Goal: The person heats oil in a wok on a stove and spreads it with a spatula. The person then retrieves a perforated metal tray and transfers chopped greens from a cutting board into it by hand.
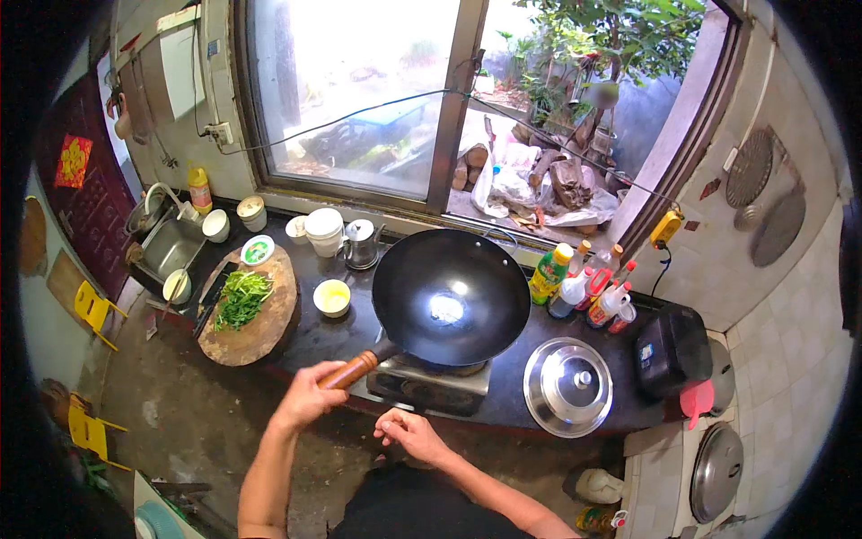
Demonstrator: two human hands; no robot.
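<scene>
My left hand (pixel 311 397) grips the wooden handle (pixel 350 372) of a black wok (pixel 450 296), which rests on a gas stove (pixel 431 391). A shiny patch lies in the wok's bottom. My right hand (pixel 409 432) hovers in front of the stove with its fingers curled and slightly apart, touching nothing. Left of the wok stands a white bowl (pixel 332 298) with something yellow in it. Chopped greens (pixel 244 300) lie on a round wooden chopping board (pixel 279 316), beside a dark-bladed kitchen knife (pixel 214 296).
A metal lid (pixel 568 387) lies right of the stove, with several sauce bottles (pixel 572 293) behind it. A metal kettle (pixel 361 244) and white tubs (pixel 324 232) stand at the back. A sink (pixel 174 252) is at the left. A black container (pixel 673 350) sits far right.
</scene>
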